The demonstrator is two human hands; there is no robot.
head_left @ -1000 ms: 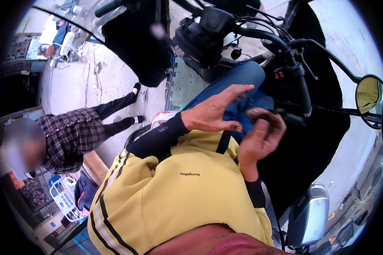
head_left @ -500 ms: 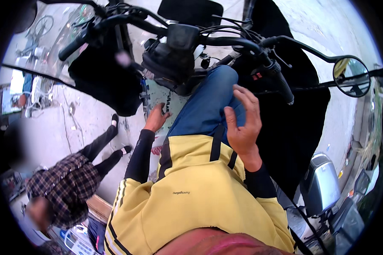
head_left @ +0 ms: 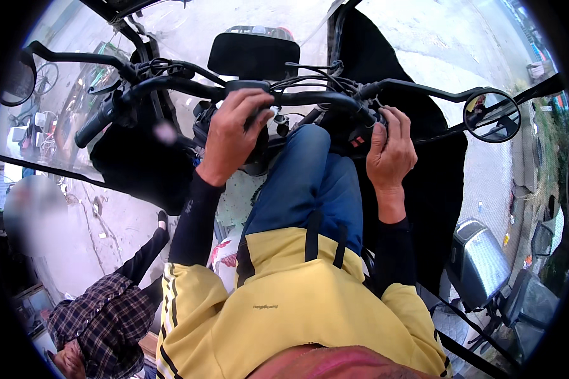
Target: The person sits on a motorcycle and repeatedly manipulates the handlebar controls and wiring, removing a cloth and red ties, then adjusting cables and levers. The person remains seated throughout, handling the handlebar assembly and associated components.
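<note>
I sit astride a vehicle with black handlebars (head_left: 319, 98). My left hand (head_left: 234, 132) is up at the black central console (head_left: 246, 85), its bent fingers over the top, partly hiding it. My right hand (head_left: 391, 158) has its curled fingers around the right handlebar grip, which is largely hidden beneath them; a small red switch (head_left: 358, 140) shows beside it. Below lie my jeans-clad legs (head_left: 291, 177) and the pale speckled footboard (head_left: 237, 196). The left grip (head_left: 91, 129) is free of my hands.
Round mirrors (head_left: 490, 115) stand at both sides, dark covers (head_left: 436, 183) hang around the bars, and a clear screen is in front. A person in a plaid shirt (head_left: 104, 319) stands at the left on pale concrete (head_left: 117, 221). Another vehicle's silver box (head_left: 477, 259) is at the right.
Both hands have moved forward from over my lap to the console and right grip. My view has swung so the handlebars lie straight ahead. The plaid-shirted person appears lower in the picture.
</note>
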